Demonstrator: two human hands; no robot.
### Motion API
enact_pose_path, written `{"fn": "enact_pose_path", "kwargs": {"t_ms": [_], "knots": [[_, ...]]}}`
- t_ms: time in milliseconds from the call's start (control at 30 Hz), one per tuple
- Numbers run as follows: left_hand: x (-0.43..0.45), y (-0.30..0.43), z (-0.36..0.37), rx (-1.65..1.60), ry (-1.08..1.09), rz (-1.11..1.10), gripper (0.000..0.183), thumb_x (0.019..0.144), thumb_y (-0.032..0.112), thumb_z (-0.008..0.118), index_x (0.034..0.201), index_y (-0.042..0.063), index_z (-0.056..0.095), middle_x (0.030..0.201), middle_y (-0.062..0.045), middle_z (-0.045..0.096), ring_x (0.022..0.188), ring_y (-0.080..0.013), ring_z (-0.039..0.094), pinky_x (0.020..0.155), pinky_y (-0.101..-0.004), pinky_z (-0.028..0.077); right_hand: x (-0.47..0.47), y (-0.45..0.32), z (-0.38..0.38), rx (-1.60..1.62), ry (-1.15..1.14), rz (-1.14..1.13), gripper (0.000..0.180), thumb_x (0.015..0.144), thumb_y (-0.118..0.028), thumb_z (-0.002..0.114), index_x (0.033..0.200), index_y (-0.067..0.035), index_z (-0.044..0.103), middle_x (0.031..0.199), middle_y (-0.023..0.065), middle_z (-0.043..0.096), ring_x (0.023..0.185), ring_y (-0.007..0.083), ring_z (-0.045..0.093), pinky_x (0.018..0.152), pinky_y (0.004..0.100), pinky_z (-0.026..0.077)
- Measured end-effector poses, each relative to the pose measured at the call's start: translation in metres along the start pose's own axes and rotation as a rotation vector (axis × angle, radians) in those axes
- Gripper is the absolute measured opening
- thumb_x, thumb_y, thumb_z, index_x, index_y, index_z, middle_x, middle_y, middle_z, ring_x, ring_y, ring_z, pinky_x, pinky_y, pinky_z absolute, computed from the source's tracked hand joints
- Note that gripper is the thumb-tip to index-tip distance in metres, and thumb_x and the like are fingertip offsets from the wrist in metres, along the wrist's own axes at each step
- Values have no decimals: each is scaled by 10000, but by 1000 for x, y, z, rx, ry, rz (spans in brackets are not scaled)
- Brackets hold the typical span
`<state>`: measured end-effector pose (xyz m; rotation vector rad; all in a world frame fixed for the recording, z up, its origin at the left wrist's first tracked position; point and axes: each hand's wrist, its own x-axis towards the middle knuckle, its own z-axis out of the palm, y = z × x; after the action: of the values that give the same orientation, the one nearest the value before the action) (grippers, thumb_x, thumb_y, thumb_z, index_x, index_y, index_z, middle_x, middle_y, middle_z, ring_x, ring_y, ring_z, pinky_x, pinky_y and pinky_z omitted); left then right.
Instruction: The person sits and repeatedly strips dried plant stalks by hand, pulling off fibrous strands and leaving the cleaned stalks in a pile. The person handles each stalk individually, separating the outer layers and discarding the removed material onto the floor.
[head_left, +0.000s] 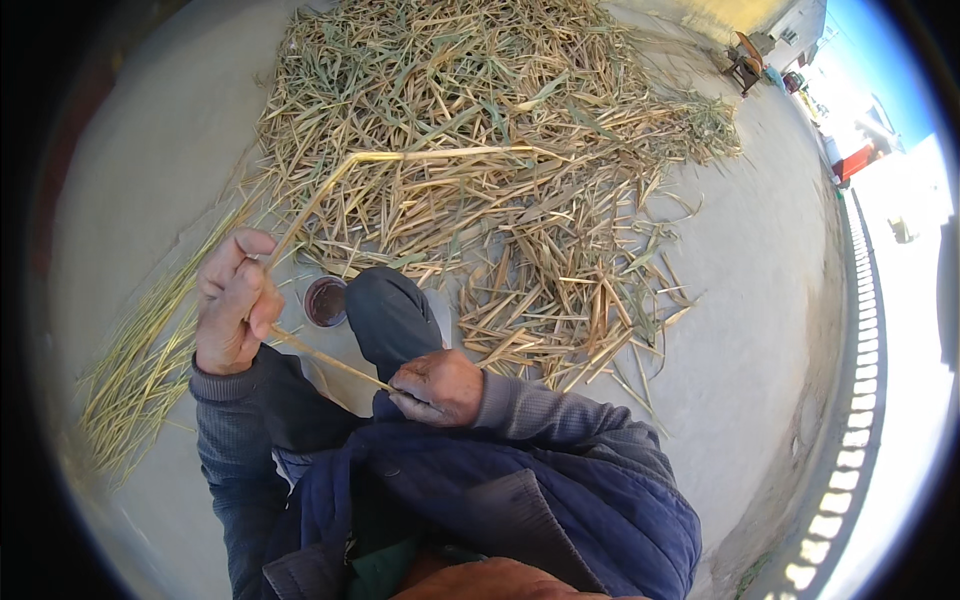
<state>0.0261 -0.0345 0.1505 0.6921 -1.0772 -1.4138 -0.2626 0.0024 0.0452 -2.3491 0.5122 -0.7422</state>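
One long dry stalk is bent above my left hand and points right over the heap. My left hand, raised at the left, has its fingers closed round this stalk. A thin straw-coloured length runs from below the left fingers down to my right hand; whether it is the same stalk is hidden by the fingers. My right hand, in front of my lap, pinches its lower end. A small round container with a dark inside stands on the floor between the left hand and my knee.
A big heap of dry stalks and leaves covers the concrete floor ahead. Thin yellow-green stems lie in a loose bundle at the left. Far off at the upper right stand a chair and a red object.
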Motion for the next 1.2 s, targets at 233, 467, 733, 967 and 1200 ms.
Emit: {"fn": "enact_pose_path", "kwargs": {"t_ms": [233, 467, 733, 967, 1200], "knots": [[-96, 54, -31, 472, 101, 199, 563, 827, 333, 857, 1125, -6, 520, 598, -85, 625, 383, -77, 481, 345, -204, 303, 39, 57, -33, 1042, 282, 266, 730, 954, -393, 698, 1496, -35, 365, 1505, 195, 458, 1303, 299, 540, 1062, 419, 453], [-167, 92, -110, 299, 394, 517, 329, 987, 214, 676, 1183, -5, 528, 723, -16, 537, 518, -34, 416, 440, -182, 304, 73, 147, -140, 1738, 987, 32, 135, 1028, -179, 584, 1020, -60, 646, 928, -1, 696, 848, 100, 663, 769, 283, 561], [-244, 121, -281, 113, 749, 564, 254, 1051, 141, 560, 1250, -16, 542, 910, -12, 570, 585, -24, 413, 483, -175, 315, -74, 236, -172, 1169, 1530, 328, 217, 1053, -165, 522, 1204, -14, 558, 960, 71, 692, 759, 130, 646, 633, 269, 523], [-87, 38, -152, 473, 1029, 488, 379, 1030, 150, 608, 1356, -33, 543, 1011, -57, 660, 745, -55, 536, 661, -185, 452, -17, 135, -150, 249, 789, 572, 290, 1059, -175, 498, 1245, 40, 552, 894, 100, 719, 685, 107, 641, 581, 234, 507], [7, -47, -11, 806, 408, 435, 376, 1041, 100, 558, 1384, -15, 453, 1023, -89, 676, 840, -101, 635, 676, -235, 530, 67, 60, -82, 175, 14, 448, 267, 1023, -176, 566, 1178, 41, 553, 807, 101, 705, 603, 144, 654, 580, 285, 536]]}}
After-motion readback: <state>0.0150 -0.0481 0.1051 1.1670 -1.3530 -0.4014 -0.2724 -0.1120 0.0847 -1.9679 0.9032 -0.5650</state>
